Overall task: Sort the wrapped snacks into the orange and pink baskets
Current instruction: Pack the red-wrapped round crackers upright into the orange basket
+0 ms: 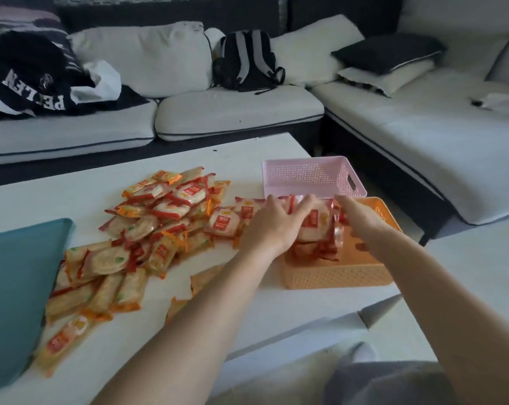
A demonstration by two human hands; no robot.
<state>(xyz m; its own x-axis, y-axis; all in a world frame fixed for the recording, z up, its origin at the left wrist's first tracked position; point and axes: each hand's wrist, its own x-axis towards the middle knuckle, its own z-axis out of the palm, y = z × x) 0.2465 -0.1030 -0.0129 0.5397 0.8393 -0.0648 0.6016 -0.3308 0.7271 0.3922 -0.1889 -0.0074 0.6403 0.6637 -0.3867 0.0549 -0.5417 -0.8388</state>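
At the table's [232, 159] left edge a teal tray [16, 287] lies flat, and just beside it the pile [148, 229] of wrapped snacks spreads across the white top, red and orange wrappers overlapping, a few loose packets trailing toward the near edge. Right of the pile, the left hand [269, 226] reaches in with fingers spread and curled over a stack [314, 226] of red-edged packets, pressing its left side; the right hand [361, 216] meets the same stack from the other side, fingers extended along its flank. Both hands are partly open, clamping the stack between them rather than closing around it. That stack stands on edge inside the orange basket [335, 276], against its far-left part, with more red-wrapped packets under it on the basket floor; whether the stack rests fully on them I cannot tell. Behind and touching the orange basket sits the pink basket [305, 173], holding nothing visible. Bare basket floor shows on the right side of the orange basket, under the right forearm. The orange basket sits close to the table's right edge, with little tabletop beyond it, while open white surface lies ahead of the pile and near the front edge. A sofa [422, 127] wraps the far and right sides.
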